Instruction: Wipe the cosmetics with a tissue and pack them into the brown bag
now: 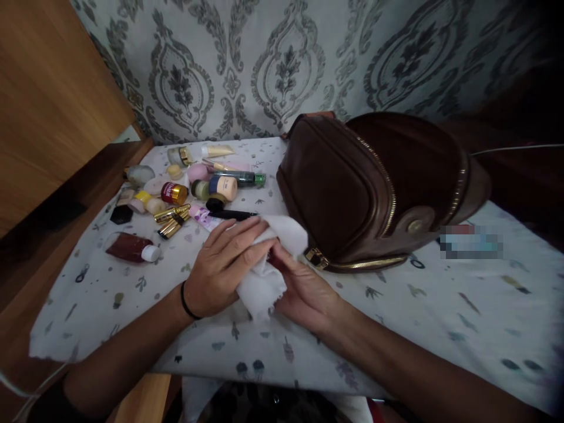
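Note:
Both my hands meet over a white cloth (264, 288) above the near middle of the table. My left hand (227, 261), with a black band at its wrist, lies over the cloth with the fingers closed along it. From the right, my right hand (304, 288) grips the same cloth, thumb up and the other fingers mostly hidden. Whether something is wrapped inside the cloth I cannot tell. Just beyond the hands lie a black pen-like stick (233, 215) and a purple-white tube (203, 217). A brown leather backpack (330, 176) with gold zips lies to the right.
Several cosmetics stand and lie at the back left, among them a red jar with a gold lid (173, 192), gold lipstick tubes (173, 220) and a bottle of dark red liquid (132, 248). A patterned cloth (211, 346) covers the table. A blurred-out item (470, 242) lies at right.

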A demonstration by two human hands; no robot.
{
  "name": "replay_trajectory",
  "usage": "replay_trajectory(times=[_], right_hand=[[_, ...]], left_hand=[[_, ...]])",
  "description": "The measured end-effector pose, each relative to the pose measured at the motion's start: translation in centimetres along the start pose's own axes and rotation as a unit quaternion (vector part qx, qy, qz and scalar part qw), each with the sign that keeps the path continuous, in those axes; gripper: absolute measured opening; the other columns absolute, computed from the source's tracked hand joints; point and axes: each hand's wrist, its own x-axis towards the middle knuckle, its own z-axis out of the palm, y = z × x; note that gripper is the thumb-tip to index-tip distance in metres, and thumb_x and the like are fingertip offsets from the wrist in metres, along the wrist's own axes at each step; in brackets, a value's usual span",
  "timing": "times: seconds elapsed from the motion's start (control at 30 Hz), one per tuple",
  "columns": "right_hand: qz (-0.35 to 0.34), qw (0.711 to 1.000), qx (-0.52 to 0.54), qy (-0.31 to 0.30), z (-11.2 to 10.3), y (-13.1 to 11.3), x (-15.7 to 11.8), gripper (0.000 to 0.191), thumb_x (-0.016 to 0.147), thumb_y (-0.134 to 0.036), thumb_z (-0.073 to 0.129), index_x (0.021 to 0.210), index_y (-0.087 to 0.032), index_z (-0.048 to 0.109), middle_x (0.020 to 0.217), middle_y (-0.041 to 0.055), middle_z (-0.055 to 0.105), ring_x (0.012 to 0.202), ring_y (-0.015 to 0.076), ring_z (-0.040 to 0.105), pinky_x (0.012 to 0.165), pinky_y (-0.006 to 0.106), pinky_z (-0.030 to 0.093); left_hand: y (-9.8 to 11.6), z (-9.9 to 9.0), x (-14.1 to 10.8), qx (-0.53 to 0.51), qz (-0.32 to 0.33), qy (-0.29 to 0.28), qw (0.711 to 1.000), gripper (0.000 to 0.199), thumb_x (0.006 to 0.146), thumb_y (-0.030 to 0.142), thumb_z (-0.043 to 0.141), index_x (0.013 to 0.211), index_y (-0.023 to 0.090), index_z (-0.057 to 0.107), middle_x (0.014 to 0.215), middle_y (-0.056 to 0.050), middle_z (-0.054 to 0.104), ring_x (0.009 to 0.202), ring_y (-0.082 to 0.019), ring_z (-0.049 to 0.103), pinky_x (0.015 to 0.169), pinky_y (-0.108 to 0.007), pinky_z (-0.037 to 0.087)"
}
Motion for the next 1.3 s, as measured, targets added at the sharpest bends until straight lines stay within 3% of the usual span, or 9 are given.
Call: replay_trajectory(times=[0.13,0.27,0.53,0.63,0.73,0.83,0.97,1.07,1.3], right_hand=[[0.018,0.999,0.04,0.006,0.5,-0.2,-0.4,0.037,0.066,-0.04,0.088,0.088,-0.021,0.065,0.068,-0.0056,0.061,0.056,0.0085,0.052,0.056,0.022,0.046],[-0.029,0.999,0.042,0.018,1.2,-0.7,-0.8,0.044,0.063,-0.029,0.091,0.096,-0.021,0.062,0.077,-0.0053,0.065,0.065,0.0072,0.058,0.064,0.019,0.047],[-0.175,0.972,-0.152,0.03,1.7,-1.2,-1.5,0.048,0.071,-0.032,0.083,0.108,-0.027,0.052,0.1,-0.0013,0.063,0.088,0.014,0.061,0.076,0.027,0.05],[-0.235,0.934,-0.263,0.064,1.6,-1.4,-1.7,0.047,0.069,-0.028,0.084,0.104,-0.026,0.053,0.101,-0.0005,0.059,0.089,0.0155,0.058,0.078,0.029,0.05],[-0.301,0.869,-0.382,0.096,1.3,-1.6,-1.8,0.05,0.068,-0.026,0.084,0.109,-0.026,0.055,0.104,0.0016,0.058,0.091,0.0183,0.057,0.08,0.033,0.048],[-0.375,0.787,-0.482,0.088,1.0,-1.9,-2.0,0.054,0.071,-0.026,0.083,0.118,-0.027,0.055,0.109,0.0044,0.057,0.099,0.022,0.056,0.087,0.037,0.048],[-0.419,0.707,-0.568,0.036,0.7,-2.6,-2.4,0.049,0.081,-0.028,0.074,0.126,-0.026,0.053,0.116,0.0086,0.056,0.107,0.0248,0.057,0.09,0.039,0.049],[-0.431,0.684,-0.589,0.019,0.7,-3.3,-3.0,0.053,0.083,-0.028,0.072,0.131,-0.026,0.05,0.121,0.0093,0.054,0.111,0.0253,0.057,0.092,0.039,0.05],[-0.514,0.684,-0.515,0.054,1.1,-7.4,-6.7,0.054,0.077,-0.03,0.081,0.124,-0.027,0.055,0.105,0.0068,0.061,0.098,0.0241,0.058,0.083,0.037,0.05]], left_hand=[[-0.5,0.0,-0.2,-0.073,-0.082,-0.034,0.993,0.06,0.096,0.029,0.053,0.152,0.016,0.034,0.146,-0.02,0.049,0.139,-0.03,0.044,0.112,-0.044,0.04],[-1.0,0.2,-0.6,-0.173,-0.202,-0.04,0.963,0.07,0.088,0.033,0.065,0.151,0.021,0.035,0.139,-0.015,0.055,0.127,-0.028,0.055,0.104,-0.04,0.047],[-0.2,-0.5,1.1,-0.381,-0.402,-0.04,0.832,0.054,0.072,0.037,0.08,0.122,0.022,0.064,0.112,-0.006,0.072,0.109,-0.026,0.065,0.097,-0.038,0.053],[-0.1,-0.6,1.1,-0.418,-0.427,-0.065,0.799,0.03,0.074,0.037,0.077,0.099,0.023,0.072,0.1,-0.004,0.075,0.105,-0.027,0.067,0.1,-0.041,0.051],[-0.1,-0.2,0.5,-0.465,-0.443,-0.068,0.763,0.031,0.067,0.035,0.082,0.093,0.021,0.073,0.093,-0.004,0.075,0.095,-0.026,0.069,0.096,-0.04,0.053],[0.1,0.3,0.1,-0.538,-0.486,-0.054,0.687,0.036,0.06,0.038,0.086,0.088,0.018,0.073,0.077,-0.003,0.073,0.071,-0.021,0.067,0.072,-0.034,0.059],[0.9,0.4,0.2,-0.565,-0.549,-0.062,0.612,0.035,0.057,0.039,0.088,0.076,0.015,0.071,0.055,-0.001,0.063,0.046,-0.013,0.056,0.045,-0.024,0.047],[1.4,0.4,0.7,-0.576,-0.551,-0.043,0.603,0.038,0.055,0.041,0.089,0.073,0.014,0.069,0.054,0.0,0.063,0.045,-0.012,0.055,0.044,-0.024,0.046],[2.3,1.0,1.2,-0.511,-0.616,-0.008,0.6,0.045,0.054,0.046,0.091,0.082,0.017,0.072,0.067,-0.002,0.072,0.057,-0.018,0.066,0.056,-0.027,0.054]])
